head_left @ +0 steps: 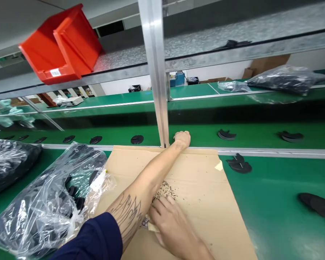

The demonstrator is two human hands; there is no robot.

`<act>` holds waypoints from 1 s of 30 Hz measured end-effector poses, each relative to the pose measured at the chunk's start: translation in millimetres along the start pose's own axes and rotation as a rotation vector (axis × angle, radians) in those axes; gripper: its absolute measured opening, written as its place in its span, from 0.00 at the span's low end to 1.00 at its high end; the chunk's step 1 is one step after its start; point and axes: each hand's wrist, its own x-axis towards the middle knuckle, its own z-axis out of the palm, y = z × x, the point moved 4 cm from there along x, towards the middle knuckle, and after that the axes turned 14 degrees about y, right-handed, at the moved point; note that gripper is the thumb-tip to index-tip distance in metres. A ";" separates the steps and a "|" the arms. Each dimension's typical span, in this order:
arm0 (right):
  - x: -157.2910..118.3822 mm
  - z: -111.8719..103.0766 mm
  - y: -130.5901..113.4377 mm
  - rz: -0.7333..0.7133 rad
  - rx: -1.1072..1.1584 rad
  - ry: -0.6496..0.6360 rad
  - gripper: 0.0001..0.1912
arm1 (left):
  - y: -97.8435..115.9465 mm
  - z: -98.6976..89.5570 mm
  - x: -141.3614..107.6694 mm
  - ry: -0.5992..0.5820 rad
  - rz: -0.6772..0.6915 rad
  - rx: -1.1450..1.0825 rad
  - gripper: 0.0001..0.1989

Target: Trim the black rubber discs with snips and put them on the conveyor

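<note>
My left hand (182,138) reaches far forward past the cardboard's back edge, over the green conveyor belt (197,135). Its fingers are curled down and away from view, so whatever they hold is hidden. Lower down, my right hand (170,224) is over the cardboard sheet (206,202) with its fingers bent inward. A beige scrap (152,226) and a small patterned piece show beside its fingers; what it grips is not clear. Tiny black bits (166,189) lie scattered on the cardboard just beyond this hand. My left forearm crosses in front and covers part of the sheet.
Curved black parts (226,135) sit spaced along the belt. More black pieces (239,164) lie right of the cardboard. Clear plastic bags (43,206) with black parts fill the left. A metal post (154,72) rises behind the cardboard, under a shelf holding a red bin (62,47).
</note>
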 end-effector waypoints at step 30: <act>18.5 -26.1 16.9 0.509 0.449 0.588 0.11 | -145.0 -58.0 -267.5 0.138 -0.273 -1.263 0.29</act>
